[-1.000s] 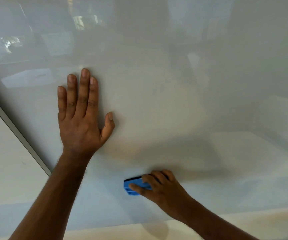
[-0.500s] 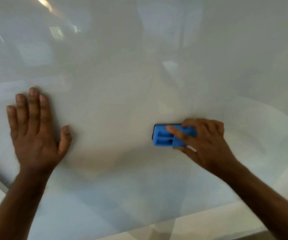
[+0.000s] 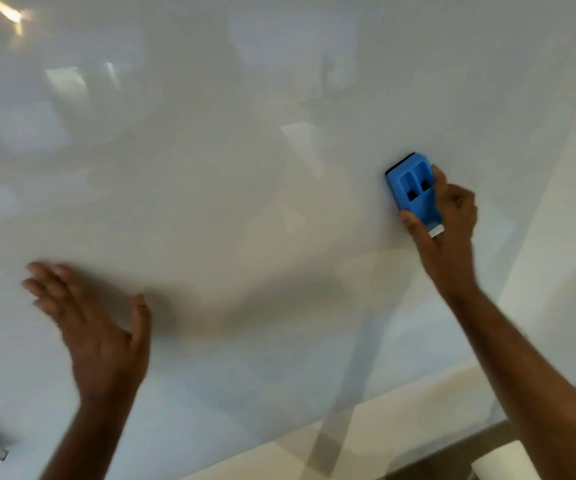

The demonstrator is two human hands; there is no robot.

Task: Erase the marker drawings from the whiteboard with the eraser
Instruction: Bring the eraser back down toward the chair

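Head view showed our blue eraser (image 3: pixel 413 189) higher and farther right on the whiteboard (image 3: pixel 245 202) than half a second before, now tilted upright. Our right hand (image 3: pixel 447 221) gripped it, thumb on its lower edge, fingers along its right side. Our left hand (image 3: pixel 89 320), blurred, fingers straight and spread, had turned edge-on at lower left.

Eraser (image 3: pixel 413 190) on the whiteboard (image 3: pixel 245 174) at right, in the right hand (image 3: pixel 447 223); left hand (image 3: pixel 96 327) lower left.

Both forearms are bare, no sleeves or jewellery visible, down to the hands (image 3: pixel 449 216).
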